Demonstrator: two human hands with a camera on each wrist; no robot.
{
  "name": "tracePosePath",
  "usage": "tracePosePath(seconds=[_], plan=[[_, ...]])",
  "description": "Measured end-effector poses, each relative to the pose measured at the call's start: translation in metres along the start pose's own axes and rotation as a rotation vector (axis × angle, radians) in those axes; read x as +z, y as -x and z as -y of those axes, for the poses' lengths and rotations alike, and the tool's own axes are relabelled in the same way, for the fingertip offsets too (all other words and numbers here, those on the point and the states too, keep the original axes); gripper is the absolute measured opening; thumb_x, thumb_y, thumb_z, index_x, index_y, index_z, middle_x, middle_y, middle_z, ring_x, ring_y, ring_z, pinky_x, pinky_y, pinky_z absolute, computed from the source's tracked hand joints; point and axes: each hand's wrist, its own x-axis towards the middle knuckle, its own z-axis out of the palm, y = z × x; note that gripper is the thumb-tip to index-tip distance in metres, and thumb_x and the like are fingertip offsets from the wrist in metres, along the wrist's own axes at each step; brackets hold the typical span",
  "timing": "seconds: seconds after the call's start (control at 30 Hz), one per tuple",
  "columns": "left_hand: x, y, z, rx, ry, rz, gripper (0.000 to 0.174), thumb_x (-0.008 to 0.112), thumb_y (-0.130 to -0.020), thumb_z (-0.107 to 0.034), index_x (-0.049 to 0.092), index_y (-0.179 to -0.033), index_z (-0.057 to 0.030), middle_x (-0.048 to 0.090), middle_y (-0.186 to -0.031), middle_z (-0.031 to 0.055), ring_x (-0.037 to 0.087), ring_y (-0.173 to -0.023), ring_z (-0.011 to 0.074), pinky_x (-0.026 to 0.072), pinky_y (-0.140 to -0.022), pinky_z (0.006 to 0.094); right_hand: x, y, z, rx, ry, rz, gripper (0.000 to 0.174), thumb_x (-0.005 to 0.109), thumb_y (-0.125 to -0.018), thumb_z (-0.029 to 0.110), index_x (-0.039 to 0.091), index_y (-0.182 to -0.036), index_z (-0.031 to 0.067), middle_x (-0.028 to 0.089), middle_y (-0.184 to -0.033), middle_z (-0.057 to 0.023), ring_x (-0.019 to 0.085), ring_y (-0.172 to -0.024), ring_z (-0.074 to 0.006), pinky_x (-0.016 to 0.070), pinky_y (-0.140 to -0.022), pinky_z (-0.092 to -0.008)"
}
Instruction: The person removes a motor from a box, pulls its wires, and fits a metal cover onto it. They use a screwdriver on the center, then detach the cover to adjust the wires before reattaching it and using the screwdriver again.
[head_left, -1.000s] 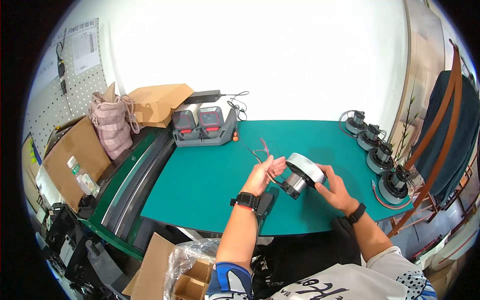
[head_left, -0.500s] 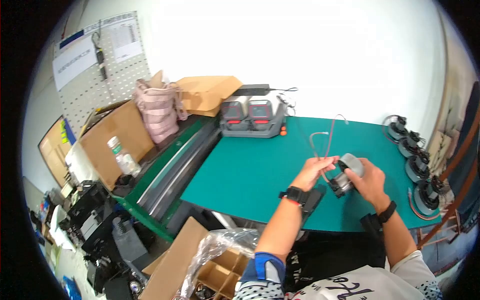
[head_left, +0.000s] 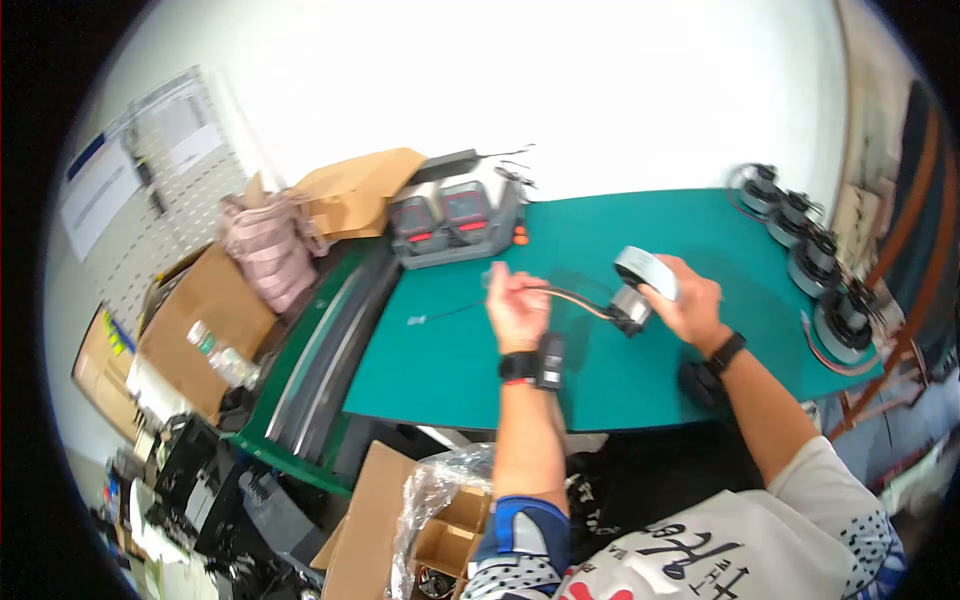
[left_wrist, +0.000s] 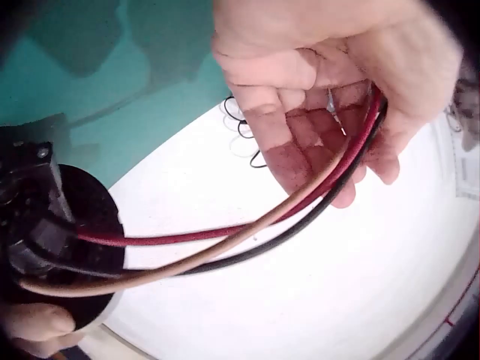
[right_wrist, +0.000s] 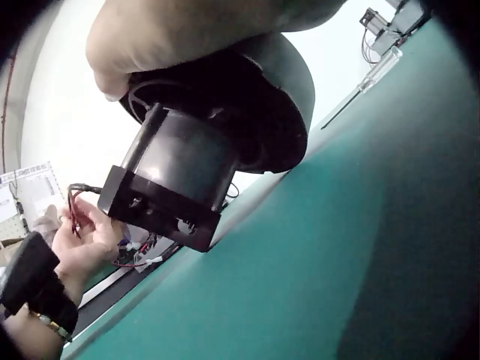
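Observation:
In the head view, my right hand [head_left: 692, 305] grips the round silver housing [head_left: 648, 272] of a motor, held tilted above the green mat. The motor's cylinder [right_wrist: 180, 157] and black end block [right_wrist: 161, 210] point down and toward my left hand in the right wrist view. Red, black and tan wires [head_left: 575, 298] run from the block to my left hand [head_left: 518, 310]. The left wrist view shows that hand [left_wrist: 315, 97] with its fingers curled round the wires [left_wrist: 232, 231]. A white connector [head_left: 416, 320] on a thin dark lead hangs to its left.
Several similar motors [head_left: 843, 325] line the mat's right side. A twin battery charger [head_left: 455, 225] stands at the back left. A clear-handled screwdriver [right_wrist: 382, 69] lies on the green surface [right_wrist: 300, 277]. An open carton [head_left: 375, 520] with plastic wrap is below the front edge.
My left hand has moved away from the motor, and the wires now stretch between them. The connector end has swung to the left. My right hand still holds the motor. The head view has shifted.

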Motion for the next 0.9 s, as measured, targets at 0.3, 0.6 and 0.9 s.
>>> tracePosePath(seconds=[0.3,0.6,0.9], plan=[[-0.012,-0.005,0.005,-0.094,-0.197,-0.231,0.042,0.055,-0.088,-0.044,0.046,-0.061,-0.0134,0.052,-0.060,0.0025,0.050,-0.051,0.0135,0.0457,-0.048,0.0255,-0.008,0.024,-0.006,0.134,-0.126,0.033,0.052,0.072,-0.073,0.032,0.053,-0.115,0.0068,0.063,-0.102,-0.0125,0.063,-0.089,-0.0274,0.0498,-0.075,-0.0341],[-0.027,-0.013,0.006,-0.170,-0.218,-0.283,0.032,0.057,-0.089,-0.035,0.054,-0.066,-0.0118,0.058,-0.064,0.0041,0.055,-0.049,0.0134,0.0511,-0.048,0.0270,-0.027,0.020,-0.080,0.318,0.074,0.077,0.037,0.057,-0.084,0.031,0.057,-0.108,0.0029,0.059,-0.105,-0.0154,0.054,-0.102,-0.0338,0.0441,-0.086,-0.0417],[-0.030,-0.009,0.004,-0.089,-0.236,-0.233,0.031,0.058,-0.089,-0.034,0.051,-0.068,-0.0117,0.056,-0.058,0.0025,0.057,-0.051,0.0134,0.0524,-0.053,0.0280,-0.027,0.026,-0.095,0.385,0.352,0.366,0.018,0.067,-0.075,0.023,0.066,-0.082,0.0067,0.062,-0.093,-0.0142,0.058,-0.087,-0.0323,0.0476,-0.074,-0.0419]])
